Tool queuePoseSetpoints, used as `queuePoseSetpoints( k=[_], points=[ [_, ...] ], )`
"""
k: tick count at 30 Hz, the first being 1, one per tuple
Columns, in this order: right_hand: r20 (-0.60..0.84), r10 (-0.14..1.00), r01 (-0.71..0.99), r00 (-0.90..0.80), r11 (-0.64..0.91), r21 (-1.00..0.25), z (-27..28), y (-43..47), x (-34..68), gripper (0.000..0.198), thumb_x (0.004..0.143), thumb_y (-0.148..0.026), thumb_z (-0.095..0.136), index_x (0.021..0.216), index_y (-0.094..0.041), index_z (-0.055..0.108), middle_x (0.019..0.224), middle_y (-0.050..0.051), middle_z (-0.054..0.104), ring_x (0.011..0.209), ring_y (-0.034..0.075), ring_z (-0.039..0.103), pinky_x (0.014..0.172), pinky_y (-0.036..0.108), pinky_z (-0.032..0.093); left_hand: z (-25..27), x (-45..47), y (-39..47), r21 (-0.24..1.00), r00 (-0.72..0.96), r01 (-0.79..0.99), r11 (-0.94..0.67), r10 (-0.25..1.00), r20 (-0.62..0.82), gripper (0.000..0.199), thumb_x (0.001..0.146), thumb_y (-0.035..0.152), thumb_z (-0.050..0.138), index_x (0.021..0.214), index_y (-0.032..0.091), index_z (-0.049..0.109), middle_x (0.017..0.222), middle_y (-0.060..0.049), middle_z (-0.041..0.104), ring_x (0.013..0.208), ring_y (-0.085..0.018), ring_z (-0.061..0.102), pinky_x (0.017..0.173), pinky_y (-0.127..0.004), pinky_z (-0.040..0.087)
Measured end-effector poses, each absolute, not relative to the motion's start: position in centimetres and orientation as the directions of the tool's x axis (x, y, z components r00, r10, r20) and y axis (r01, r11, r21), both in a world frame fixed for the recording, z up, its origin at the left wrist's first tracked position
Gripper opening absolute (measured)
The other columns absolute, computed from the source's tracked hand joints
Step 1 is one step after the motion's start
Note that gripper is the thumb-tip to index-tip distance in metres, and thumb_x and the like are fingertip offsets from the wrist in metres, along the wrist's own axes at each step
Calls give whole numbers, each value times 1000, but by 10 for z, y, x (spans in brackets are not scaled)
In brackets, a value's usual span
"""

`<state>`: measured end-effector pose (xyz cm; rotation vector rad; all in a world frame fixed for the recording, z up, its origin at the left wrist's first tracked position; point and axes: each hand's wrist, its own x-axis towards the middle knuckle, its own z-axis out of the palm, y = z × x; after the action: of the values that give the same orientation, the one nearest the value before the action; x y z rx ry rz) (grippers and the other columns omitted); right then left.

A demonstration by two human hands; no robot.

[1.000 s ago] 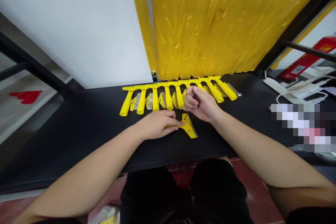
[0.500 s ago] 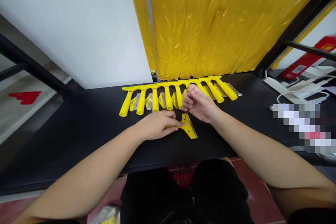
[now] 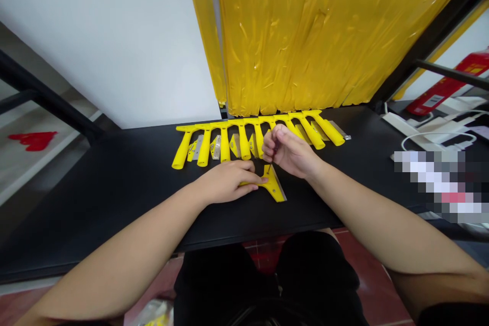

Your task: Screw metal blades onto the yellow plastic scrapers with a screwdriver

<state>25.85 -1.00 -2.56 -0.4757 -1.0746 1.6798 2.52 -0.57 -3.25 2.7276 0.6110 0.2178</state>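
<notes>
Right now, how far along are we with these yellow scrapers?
Looks done: none for certain; the row of yellow scrapers lies at the back of the black table, loose blades between the handles. In hand: the left hand pins one scraper flat while the right hand holds a small screwdriver upright on its head. Left: apparently that row.

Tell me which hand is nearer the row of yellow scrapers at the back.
Right. The right hand overlaps the scraper row; the left hand lies nearer the person, apart from it.
</notes>
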Motion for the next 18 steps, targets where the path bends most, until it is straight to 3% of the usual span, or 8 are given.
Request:
queuePoseSetpoints(
  k=[3,7,11,14,18],
  points=[
    [201,899,-529,-390,-40,-848,-25,-9,257,42,94,-56,74,77,-22,55,80,-1,52,71,15,51,68,31,45,-33,25,-6,369,896,388,-845,440,64,34,107,33,60,139,35,72,105,-4,67,94,-18,66,83,-29,53],
    [182,878,-502,-444,-76,-861,-27,-10,257,40,97,-65,65,89,-27,57,58,-9,29,52,12,24,58,29,34,-34,25,-6,395,891,387,-833,448,74,34,107,33,60,138,35,72,108,-4,67,95,-17,66,85,-28,54],
    [194,903,-546,-384,-53,-836,-26,-11,258,36,91,-48,80,90,-27,50,76,-5,47,65,14,43,65,29,41,-35,24,-5,395,890,384,-835,448,81,33,107,34,61,137,35,73,106,-4,67,94,-17,66,83,-29,54],
    [202,898,-534,-390,-41,-845,-25,-11,259,35,94,-49,74,82,-24,53,87,0,54,76,16,52,71,33,46,-34,25,-5,387,891,385,-838,446,80,33,107,35,60,138,35,73,105,-4,67,93,-18,66,83,-29,54],
    [187,876,-510,-444,-76,-857,-26,-11,260,34,101,-58,62,90,-26,60,61,-8,33,53,13,29,61,31,39,-33,25,-5,387,893,389,-836,446,65,33,107,34,59,138,35,72,106,-4,68,94,-18,66,83,-28,54]
  ],
)
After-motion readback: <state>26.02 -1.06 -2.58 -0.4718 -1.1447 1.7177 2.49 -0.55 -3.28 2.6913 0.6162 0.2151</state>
